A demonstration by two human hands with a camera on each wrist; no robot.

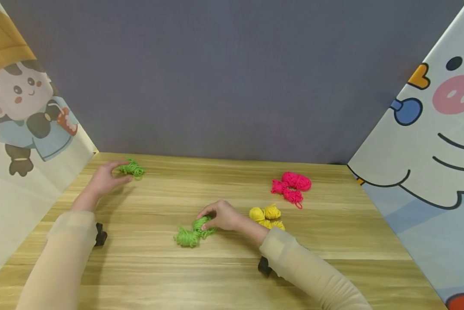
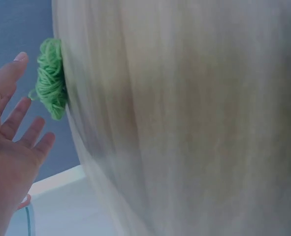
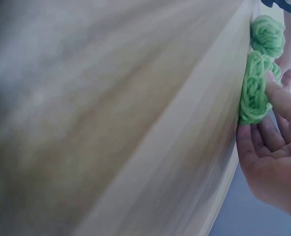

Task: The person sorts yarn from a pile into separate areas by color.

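Observation:
At the table's far left lies a green yarn bundle, with my left hand beside it. The fingers are spread and the thumb stands apart; the left wrist view shows a gap between that hand and the loose-stranded green bundle. Near the middle, my right hand pinches another green yarn bundle between thumb and fingers. It rests on the wood, close against a second green bundle on its left. In the right wrist view, the thumb lies over the looped strands of the held bundle.
Several yellow yarn bundles sit just right of my right hand, partly behind the forearm. Farther back on the right is a cluster of pink yarn bundles. A grey panel closes the back, and printed cartoon panels flank both sides.

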